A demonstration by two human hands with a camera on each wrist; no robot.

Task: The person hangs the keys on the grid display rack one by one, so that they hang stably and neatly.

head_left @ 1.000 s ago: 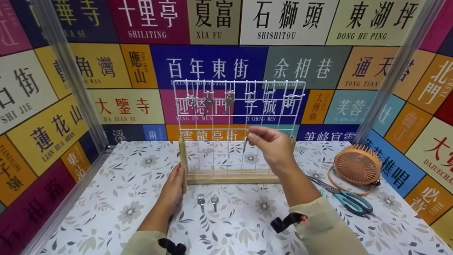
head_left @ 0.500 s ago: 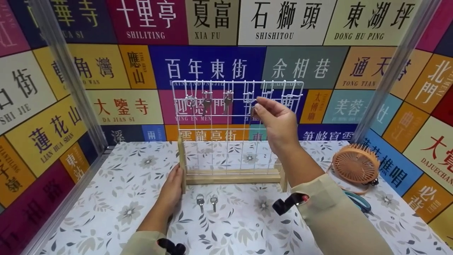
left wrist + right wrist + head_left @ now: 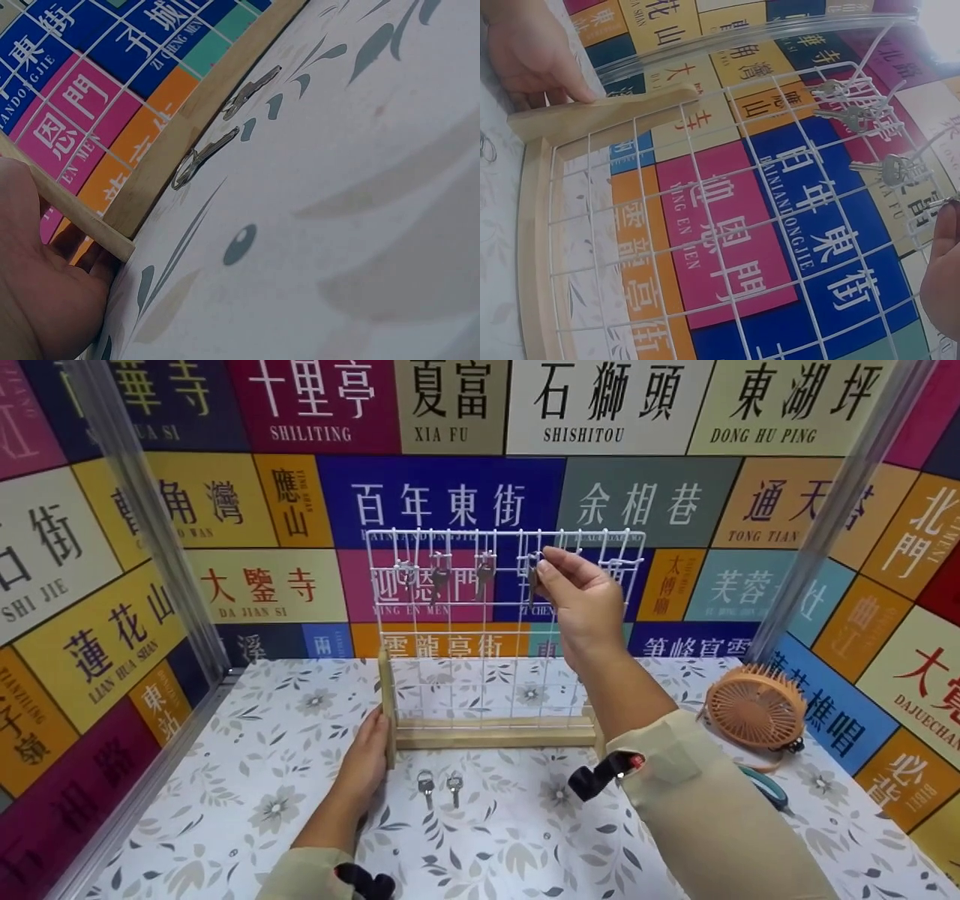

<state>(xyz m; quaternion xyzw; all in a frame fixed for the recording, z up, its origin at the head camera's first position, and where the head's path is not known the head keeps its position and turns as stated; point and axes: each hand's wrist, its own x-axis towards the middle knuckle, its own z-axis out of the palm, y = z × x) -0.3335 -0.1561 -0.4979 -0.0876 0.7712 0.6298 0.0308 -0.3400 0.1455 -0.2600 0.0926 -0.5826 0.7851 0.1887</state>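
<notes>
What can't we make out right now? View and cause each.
Head: whether the held key hangs from the rack; too small, partly covered by the right hand.
Head: what the teal handle belongs to; the right sleeve hides the rest.
Head: top of right wooden post; behind right forearm.
Right wrist: most of the right hand; cut off by right edge.

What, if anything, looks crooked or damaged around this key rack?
Nothing stands out. The wire rack stands upright, hanging keys line its upper part, the right hand pinches another key beside them, the left hand holds the wooden post, and two loose keys lie on the table.
</notes>
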